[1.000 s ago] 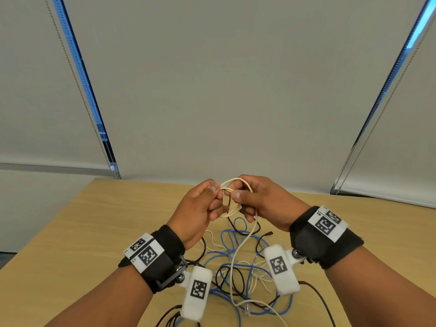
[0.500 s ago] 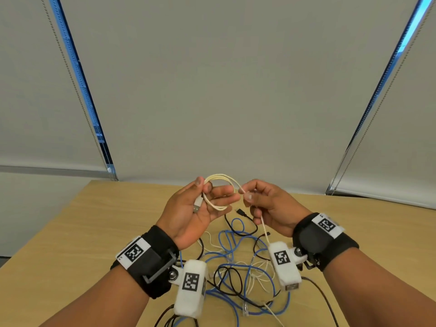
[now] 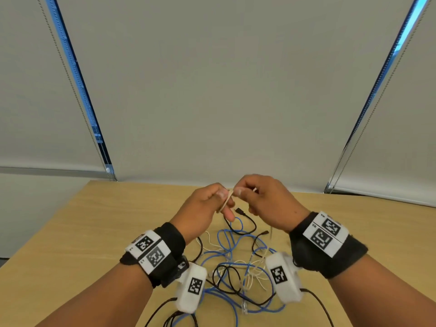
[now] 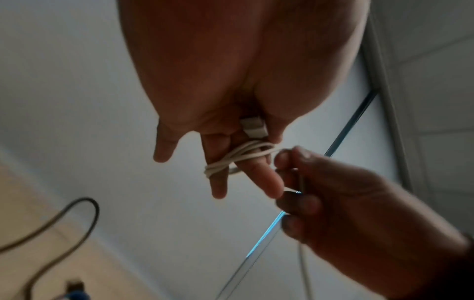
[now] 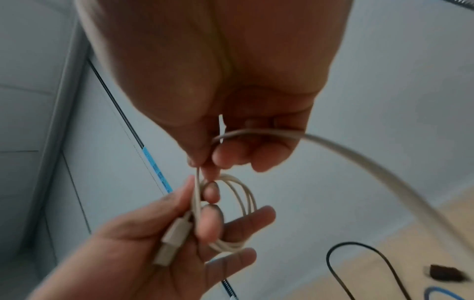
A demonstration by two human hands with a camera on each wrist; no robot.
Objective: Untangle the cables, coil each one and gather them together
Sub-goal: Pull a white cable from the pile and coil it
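A cream USB cable (image 3: 226,201) is partly wound into a small coil (image 5: 237,213) round the fingers of my left hand (image 3: 207,204). The left thumb pins its plug (image 5: 173,241) and the loops (image 4: 238,156) against the fingers. My right hand (image 3: 257,197) pinches the loose run of the same cable (image 5: 197,182) right beside the coil; that run trails off past the right wrist (image 5: 359,158). Both hands hover above a tangle of blue (image 3: 226,241), black (image 3: 245,226) and white cables (image 3: 254,270) on the wooden table (image 3: 82,232).
The table's far edge meets a wall of grey roller blinds (image 3: 212,90) with bead chains (image 3: 70,74). A black plug (image 3: 240,211) lies under the hands. Black leads run off the near edge (image 3: 318,303). Bare wood lies left and right of the tangle.
The right hand drew away from the left to pull out cable, then came back to it, laying another turn. The coil now stands edge-on between the two hands.
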